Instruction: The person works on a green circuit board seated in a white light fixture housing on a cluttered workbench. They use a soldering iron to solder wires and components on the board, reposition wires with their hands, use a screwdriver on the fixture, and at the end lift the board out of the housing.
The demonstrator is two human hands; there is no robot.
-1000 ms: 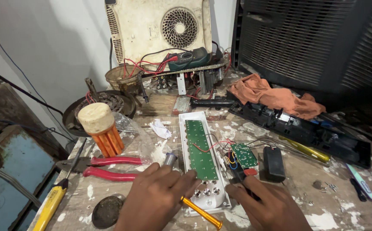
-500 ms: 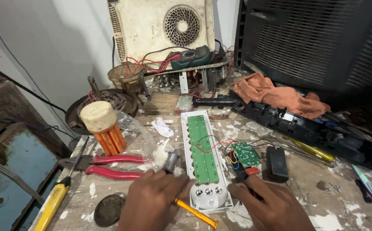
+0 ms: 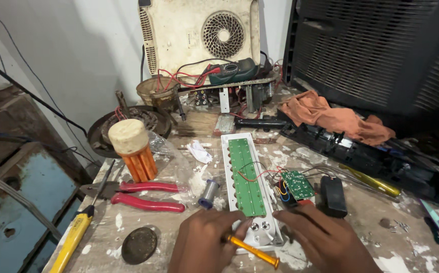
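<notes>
Long white casing [image 3: 252,202] with one green board inside, lying lengthwise on the counter [image 3: 330,156], its near end between both hands. Left hand [image 3: 204,247], palm down, fingers curled closed round one orange-handled screwdriver [image 3: 252,251], which slants toward the lower right. Right hand [image 3: 325,242], palm down, fingers spread loosely and resting at the casing's near right corner, grasping nothing visible. One small green circuit board [image 3: 298,184] joined by wires lies just right of the casing, one black block [image 3: 333,194] beside it. One pair of red pliers [image 3: 138,194] lies to the left.
</notes>
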